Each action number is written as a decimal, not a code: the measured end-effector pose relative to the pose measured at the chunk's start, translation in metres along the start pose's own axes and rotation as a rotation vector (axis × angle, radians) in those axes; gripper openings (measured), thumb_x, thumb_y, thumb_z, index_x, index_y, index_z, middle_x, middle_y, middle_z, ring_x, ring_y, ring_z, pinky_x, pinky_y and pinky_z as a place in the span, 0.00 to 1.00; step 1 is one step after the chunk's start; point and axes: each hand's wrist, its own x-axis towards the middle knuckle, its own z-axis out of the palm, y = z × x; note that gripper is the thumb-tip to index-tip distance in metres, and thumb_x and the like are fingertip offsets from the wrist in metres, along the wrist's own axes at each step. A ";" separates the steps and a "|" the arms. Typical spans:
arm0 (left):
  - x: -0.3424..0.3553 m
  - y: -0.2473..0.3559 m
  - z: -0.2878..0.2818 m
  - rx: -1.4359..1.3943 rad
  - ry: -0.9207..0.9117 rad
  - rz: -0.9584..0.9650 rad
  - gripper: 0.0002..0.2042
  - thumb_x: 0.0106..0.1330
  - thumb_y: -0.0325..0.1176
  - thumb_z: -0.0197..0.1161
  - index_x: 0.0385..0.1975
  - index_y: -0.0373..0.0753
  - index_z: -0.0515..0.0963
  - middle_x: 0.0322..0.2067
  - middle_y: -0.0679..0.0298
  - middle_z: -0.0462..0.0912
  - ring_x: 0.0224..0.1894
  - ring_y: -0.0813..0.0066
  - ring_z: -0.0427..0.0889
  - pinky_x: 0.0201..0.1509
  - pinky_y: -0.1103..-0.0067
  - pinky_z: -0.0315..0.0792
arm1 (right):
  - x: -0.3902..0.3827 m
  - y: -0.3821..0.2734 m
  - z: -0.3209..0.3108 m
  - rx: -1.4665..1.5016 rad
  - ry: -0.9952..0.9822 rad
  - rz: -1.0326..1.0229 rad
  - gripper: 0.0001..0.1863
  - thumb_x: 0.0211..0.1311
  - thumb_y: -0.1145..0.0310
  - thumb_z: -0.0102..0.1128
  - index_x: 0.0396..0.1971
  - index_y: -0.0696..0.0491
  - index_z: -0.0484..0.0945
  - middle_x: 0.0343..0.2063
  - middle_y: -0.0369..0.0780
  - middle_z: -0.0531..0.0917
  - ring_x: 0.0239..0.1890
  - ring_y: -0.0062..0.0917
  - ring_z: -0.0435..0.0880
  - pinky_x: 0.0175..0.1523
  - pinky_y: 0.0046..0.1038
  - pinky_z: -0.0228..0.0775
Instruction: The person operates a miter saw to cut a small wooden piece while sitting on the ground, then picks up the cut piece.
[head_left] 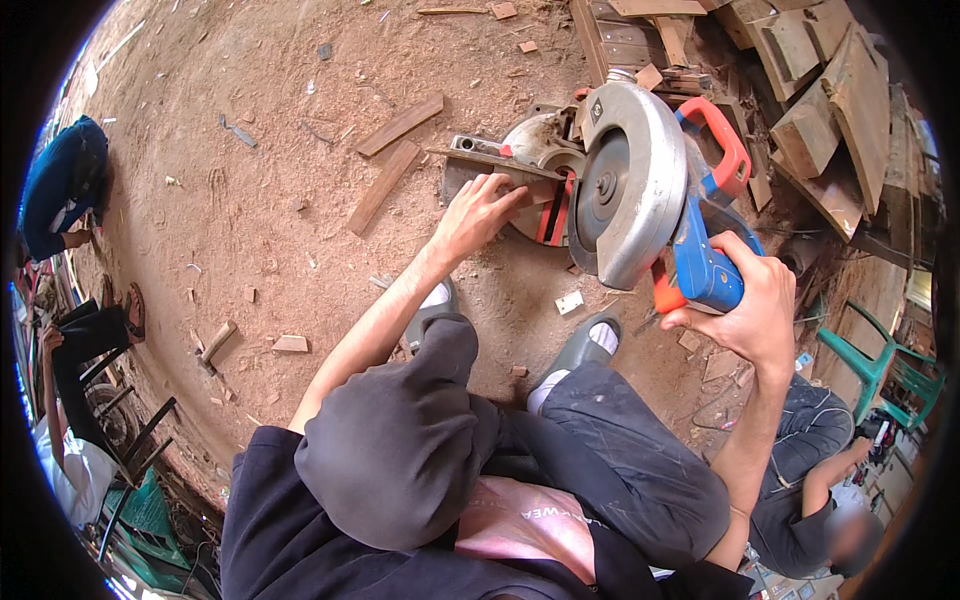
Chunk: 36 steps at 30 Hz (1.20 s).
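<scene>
A miter saw stands on the dirt floor in front of me, with a silver guard, a round blade and a red-and-blue carrying handle. Its head looks raised over the base. My right hand wraps round the blue operating handle on the saw's right side; whether a finger presses the trigger is hidden. Bent over the saw's fence, left of the blade, my left hand has its fingers closed on a small brown piece of wood. Those fingertips sit close to the red-edged slot.
Boards and offcuts are heaped at the far right. Two wood strips and a hammer lie on the floor to the left. A green chair and a seated person are at the right; other people sit at the left.
</scene>
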 end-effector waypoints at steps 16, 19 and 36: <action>0.004 -0.011 0.004 -0.060 -0.023 0.016 0.22 0.62 0.35 0.75 0.58 0.53 0.87 0.50 0.66 0.79 0.52 0.62 0.79 0.57 0.68 0.77 | 0.000 0.000 0.005 -0.057 0.029 -0.046 0.41 0.30 0.31 0.87 0.36 0.48 0.82 0.23 0.39 0.88 0.28 0.42 0.90 0.33 0.41 0.80; 0.005 -0.010 0.003 -0.055 -0.023 0.019 0.22 0.61 0.35 0.75 0.57 0.53 0.87 0.50 0.66 0.79 0.52 0.62 0.79 0.57 0.68 0.77 | 0.000 -0.001 0.005 -0.047 0.066 -0.058 0.40 0.31 0.31 0.87 0.36 0.47 0.82 0.23 0.40 0.88 0.27 0.42 0.91 0.33 0.40 0.81; 0.008 -0.009 0.003 -0.056 0.012 0.012 0.20 0.61 0.36 0.76 0.55 0.54 0.88 0.48 0.67 0.79 0.50 0.64 0.81 0.55 0.69 0.79 | -0.001 0.001 0.005 -0.002 0.059 -0.054 0.40 0.31 0.31 0.87 0.37 0.47 0.83 0.25 0.39 0.89 0.29 0.41 0.92 0.35 0.40 0.82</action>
